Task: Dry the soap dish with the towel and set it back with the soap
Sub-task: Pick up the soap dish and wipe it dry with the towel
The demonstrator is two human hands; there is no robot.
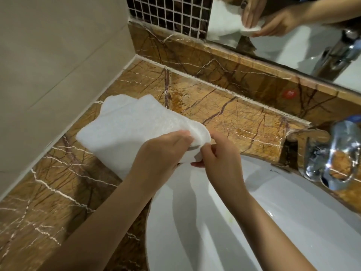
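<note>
The dish (pixel 192 148) sat almost wholly wrapped in the towel (pixel 125 130), held above the sink's (pixel 254 222) left rim; only a thin dark sliver showed between the two hands. The towel looked soft, thick and light, its free part draped left over the marble counter (pixel 48 188). The left hand (pixel 162 155) was closed over the cloth, thumb and fingers pressed through it onto the dish. The right hand (pixel 216 153) pinched the towel's folded edge, and probably the dish's rim, between thumb and fingertips. The dish seemed small, stiff and, if wet, likely slippery, so holding it by its edges through the cloth seemed the safest grip; a fall into the sink might chip it. Its shape and material could not be made out. No soap was visible. The tap (pixel 332 153) at far right was blurred by glare and partly cut off.
</note>
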